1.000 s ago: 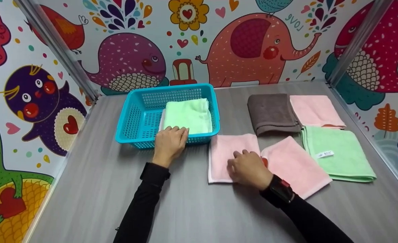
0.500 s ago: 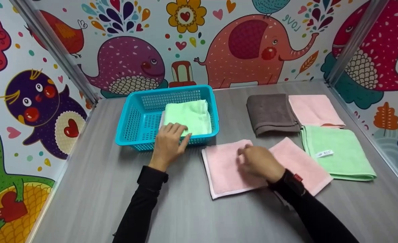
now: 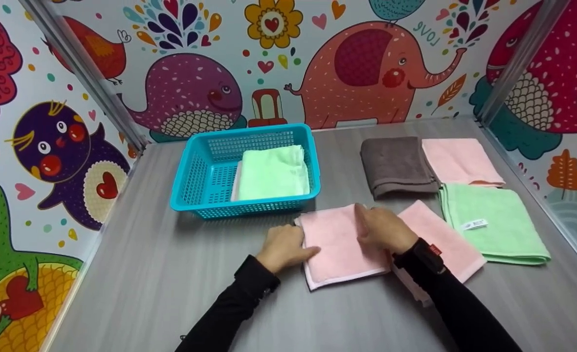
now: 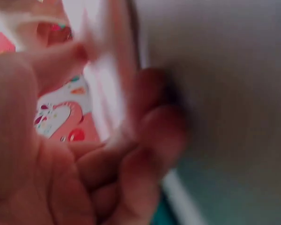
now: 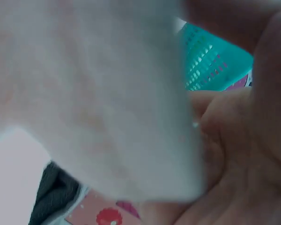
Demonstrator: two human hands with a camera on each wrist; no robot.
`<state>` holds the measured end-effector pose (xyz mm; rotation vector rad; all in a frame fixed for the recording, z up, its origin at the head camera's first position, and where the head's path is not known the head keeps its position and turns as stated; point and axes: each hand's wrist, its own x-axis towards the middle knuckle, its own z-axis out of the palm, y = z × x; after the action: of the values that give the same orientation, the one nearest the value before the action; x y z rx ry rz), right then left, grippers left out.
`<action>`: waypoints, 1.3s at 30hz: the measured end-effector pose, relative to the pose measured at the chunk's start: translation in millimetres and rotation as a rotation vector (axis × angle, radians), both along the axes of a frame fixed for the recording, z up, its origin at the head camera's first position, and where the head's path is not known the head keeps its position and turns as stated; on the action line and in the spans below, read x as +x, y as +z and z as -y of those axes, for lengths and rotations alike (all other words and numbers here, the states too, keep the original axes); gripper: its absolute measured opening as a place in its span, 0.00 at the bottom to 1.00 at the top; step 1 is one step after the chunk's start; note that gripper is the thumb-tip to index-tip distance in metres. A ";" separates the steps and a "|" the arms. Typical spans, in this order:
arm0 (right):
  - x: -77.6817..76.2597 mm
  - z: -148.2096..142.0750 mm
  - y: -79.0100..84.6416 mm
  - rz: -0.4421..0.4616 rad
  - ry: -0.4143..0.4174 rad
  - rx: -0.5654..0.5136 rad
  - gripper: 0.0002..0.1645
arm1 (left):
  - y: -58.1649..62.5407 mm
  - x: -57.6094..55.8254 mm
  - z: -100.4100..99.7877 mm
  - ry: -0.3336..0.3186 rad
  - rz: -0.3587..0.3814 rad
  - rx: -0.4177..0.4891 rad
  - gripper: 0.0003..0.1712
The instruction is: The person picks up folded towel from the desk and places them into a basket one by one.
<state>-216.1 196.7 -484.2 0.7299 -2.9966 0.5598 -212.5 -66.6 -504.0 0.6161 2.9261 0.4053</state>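
Observation:
A folded pink towel [image 3: 337, 259] with a pale border lies before me on the grey table. At its left edge is my left hand [image 3: 283, 248], thumb on top and fingers tucked at the edge. The left wrist view, blurred, has the pink cloth [image 4: 110, 61] between that thumb and the curled fingers. My right hand [image 3: 386, 229] grips the towel's far right side, its fingertips partly hidden. Pale cloth [image 5: 107, 103] fills much of the right wrist view in front of the palm. Under my right wrist lies a second pink towel [image 3: 452, 244] with a red tag.
A turquoise plastic basket [image 3: 247, 209] stands behind my left hand, holding a folded light green towel [image 3: 273, 171] over a paler one. On the right lie a grey-brown towel [image 3: 398, 164], another pink towel [image 3: 459, 159] and a green towel [image 3: 499, 215]. Patterned walls enclose the table.
My left hand has left the basket's front rim and come right and nearer, to the pink towel's left edge. The towel has shifted slightly nearer and turned; my right hand has moved slightly right.

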 end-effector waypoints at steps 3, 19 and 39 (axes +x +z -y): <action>2.5 9.1 -4.2 -0.083 0.072 0.007 0.15 | -2.1 0.2 -3.7 -0.025 -0.005 0.040 0.26; 0.9 17.1 -7.9 -0.020 0.136 -0.007 0.27 | -2.4 -3.9 1.9 -0.061 0.022 0.065 0.22; 20.1 19.5 95.8 -0.099 0.081 -0.191 0.35 | 101.2 23.7 23.7 -0.055 -0.250 0.172 0.16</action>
<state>-195.9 177.2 -388.3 0.8393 -2.7844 0.7756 -188.8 -90.3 -402.8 0.8243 3.1217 0.6210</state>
